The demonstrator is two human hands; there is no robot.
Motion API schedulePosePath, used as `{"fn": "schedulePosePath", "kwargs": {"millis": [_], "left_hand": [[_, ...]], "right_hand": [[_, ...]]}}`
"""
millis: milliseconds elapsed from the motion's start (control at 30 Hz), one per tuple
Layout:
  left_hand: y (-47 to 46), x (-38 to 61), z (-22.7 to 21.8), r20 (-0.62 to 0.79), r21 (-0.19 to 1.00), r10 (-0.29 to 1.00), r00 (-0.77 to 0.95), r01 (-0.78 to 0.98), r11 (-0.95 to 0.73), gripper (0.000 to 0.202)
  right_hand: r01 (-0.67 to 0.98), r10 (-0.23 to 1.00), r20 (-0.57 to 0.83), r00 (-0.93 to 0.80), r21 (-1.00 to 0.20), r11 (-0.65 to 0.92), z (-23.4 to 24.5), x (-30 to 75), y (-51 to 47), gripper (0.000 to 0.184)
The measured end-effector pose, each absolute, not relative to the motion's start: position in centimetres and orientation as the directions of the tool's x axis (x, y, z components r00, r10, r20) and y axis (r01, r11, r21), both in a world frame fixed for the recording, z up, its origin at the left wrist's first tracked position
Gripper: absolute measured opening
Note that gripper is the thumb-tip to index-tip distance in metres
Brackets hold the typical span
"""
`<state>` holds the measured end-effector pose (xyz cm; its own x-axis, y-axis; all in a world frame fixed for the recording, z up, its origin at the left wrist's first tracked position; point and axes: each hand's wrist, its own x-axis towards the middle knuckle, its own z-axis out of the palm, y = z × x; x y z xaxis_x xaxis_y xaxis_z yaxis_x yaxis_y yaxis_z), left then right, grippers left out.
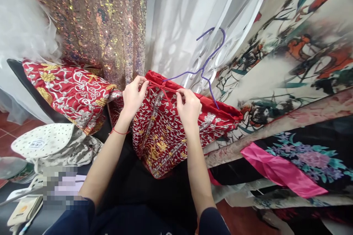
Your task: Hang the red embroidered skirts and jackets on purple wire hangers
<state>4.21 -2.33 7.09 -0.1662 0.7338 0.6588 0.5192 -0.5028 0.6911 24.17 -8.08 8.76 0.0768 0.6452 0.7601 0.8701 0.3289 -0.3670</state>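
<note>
A red garment [162, 136] embroidered in silver and gold hangs on a purple hanger [208, 64] in front of me. My left hand [134, 95] pinches the garment's red top edge at its left end. My right hand [189, 106] is closed on a thin red cord [162, 89] at the top edge, near the middle. The cord runs between both hands. A red thread bracelet circles my left wrist.
A second red embroidered piece [68, 91] lies on a black surface at left. Sequined fabric [96, 18] and white cloth [182, 18] hang behind. Painted and floral fabrics [303, 80] with a pink ribbon [278, 170] fill the right. White patterned cloth [46, 143] sits lower left.
</note>
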Motion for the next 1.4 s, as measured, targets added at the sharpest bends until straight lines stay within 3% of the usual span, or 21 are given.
{"fn": "schedulePosePath", "kwargs": {"millis": [133,300,433,533,600,700,867,967,1100,1167,1333,1400], "left_hand": [[-1.6,3.7,7.1,0.723,0.602,0.653,-0.224,0.669,-0.436,0.016],[0.1,2.9,6.5,0.781,0.531,0.596,-0.185,0.7,-0.478,0.014],[0.6,2.2,6.3,0.797,0.516,0.594,-0.108,0.631,-0.579,0.014],[0.6,2.2,6.8,0.811,0.481,0.583,-0.034,0.607,-0.633,0.033],[0.5,2.3,7.6,0.817,0.396,0.567,0.101,0.617,-0.68,0.042],[0.6,2.5,9.2,0.77,0.277,0.566,0.293,0.645,-0.712,0.031],[1.2,1.8,10.8,0.655,0.26,0.664,0.362,0.717,-0.647,0.025],[1.5,1.2,10.5,0.666,0.293,0.667,0.334,0.705,-0.646,0.026],[1.4,0.9,10.0,0.772,0.361,0.598,0.217,0.623,-0.693,0.023],[1.2,0.7,10.0,0.791,0.418,0.593,0.151,0.575,-0.704,0.022],[0.9,0.3,10.4,0.775,0.525,0.63,0.054,0.5,-0.689,0.023],[1.0,0.2,10.6,0.77,0.54,0.636,0.046,0.484,-0.689,0.025]], "right_hand": [[0.904,0.618,0.783,0.071,-0.312,0.292,8.7,24.5,-8.0,0.023],[0.925,0.573,0.817,0.06,-0.261,0.276,8.7,24.7,-7.6,0.025],[0.855,0.536,0.818,-0.209,-0.114,0.507,10.3,27.3,-10.0,0.022],[0.81,0.422,0.846,-0.326,0.019,0.587,12.1,31.9,-12.7,0.015],[0.857,0.462,0.818,-0.343,0.071,0.511,13.0,35.5,-14.1,0.008],[0.887,0.588,0.698,-0.409,0.151,0.437,13.4,40.1,-15.3,0.011],[0.876,0.638,0.608,-0.474,0.247,0.415,12.7,43.4,-16.3,0.011],[0.892,0.652,0.624,-0.43,0.179,0.416,12.7,43.2,-16.7,0.012],[0.813,0.626,0.737,-0.254,-0.188,0.551,12.7,41.9,-17.3,0.012],[0.711,0.611,0.762,-0.213,-0.309,0.632,12.5,41.1,-17.7,0.012],[0.541,0.481,0.85,-0.214,-0.307,0.783,12.0,39.9,-18.5,0.015],[0.566,0.489,0.852,-0.189,-0.312,0.763,12.2,40.0,-18.5,0.014]]}}
